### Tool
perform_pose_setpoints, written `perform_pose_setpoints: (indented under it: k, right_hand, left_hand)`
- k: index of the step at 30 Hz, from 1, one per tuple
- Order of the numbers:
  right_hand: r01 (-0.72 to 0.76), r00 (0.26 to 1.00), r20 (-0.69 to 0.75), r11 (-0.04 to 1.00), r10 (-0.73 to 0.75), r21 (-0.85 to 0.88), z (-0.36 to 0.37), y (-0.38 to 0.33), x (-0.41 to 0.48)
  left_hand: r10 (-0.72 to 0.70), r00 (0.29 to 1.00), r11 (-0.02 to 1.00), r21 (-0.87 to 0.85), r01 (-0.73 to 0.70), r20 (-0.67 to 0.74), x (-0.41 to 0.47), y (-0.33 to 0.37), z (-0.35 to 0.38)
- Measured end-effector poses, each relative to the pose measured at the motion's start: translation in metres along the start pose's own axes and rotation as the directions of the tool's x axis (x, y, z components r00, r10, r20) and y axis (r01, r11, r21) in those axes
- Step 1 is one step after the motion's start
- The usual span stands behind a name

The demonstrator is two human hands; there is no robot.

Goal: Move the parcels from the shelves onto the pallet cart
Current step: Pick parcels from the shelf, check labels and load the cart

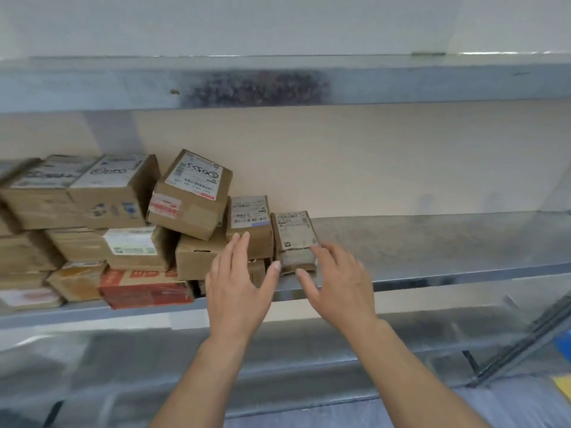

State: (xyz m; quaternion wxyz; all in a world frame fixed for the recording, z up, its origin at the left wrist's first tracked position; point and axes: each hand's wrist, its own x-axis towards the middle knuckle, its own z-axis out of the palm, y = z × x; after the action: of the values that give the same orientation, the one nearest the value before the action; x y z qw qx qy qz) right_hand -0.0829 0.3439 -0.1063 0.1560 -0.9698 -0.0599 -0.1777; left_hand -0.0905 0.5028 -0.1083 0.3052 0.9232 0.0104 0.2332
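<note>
Brown cardboard parcels (pixel 191 196), white-labelled, stacked unevenly

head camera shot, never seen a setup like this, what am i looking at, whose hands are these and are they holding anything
There is no machine here. The one picture comes from a wide camera worn on a person's head, looking forward and down, so the bare arms are the wearer's own. Cardboard parcels sit stacked on a metal shelf. The left hand and right hand are both open, reaching toward the small end parcel. Nothing is gripped yet, and blur hides whether the fingertips touch it.
</note>
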Motion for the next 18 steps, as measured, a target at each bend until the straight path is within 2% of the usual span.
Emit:
perform_pose_setpoints:
  k: [4,7,11,15,18]
  right_hand:
    - [0.1,0.994,0.03,0.995,-0.101,0.025,0.003,-0.015,0.019]
    - [0.159,0.987,0.009,0.979,-0.162,0.127,0.004,-0.028,0.037]
    - [0.244,0.962,0.078,0.954,-0.26,0.174,0.004,-0.046,0.063]
    - [0.226,0.948,0.155,0.931,-0.278,0.287,0.008,-0.068,0.086]
    - [0.168,0.937,0.217,0.898,-0.274,0.406,0.014,-0.082,0.103]
  left_hand:
    - [-0.094,0.992,0.995,0.02,0.096,-0.087,0.008,-0.013,-0.017]
    - [-0.14,0.972,0.99,0.008,0.144,-0.187,0.025,-0.019,-0.035]
    - [-0.163,0.942,0.984,0.016,0.175,-0.292,0.059,-0.021,-0.062]
    - [-0.205,0.931,0.974,0.035,0.226,-0.302,0.086,-0.027,-0.078]
    - [-0.23,0.944,0.965,0.072,0.253,-0.236,0.099,-0.033,-0.081]
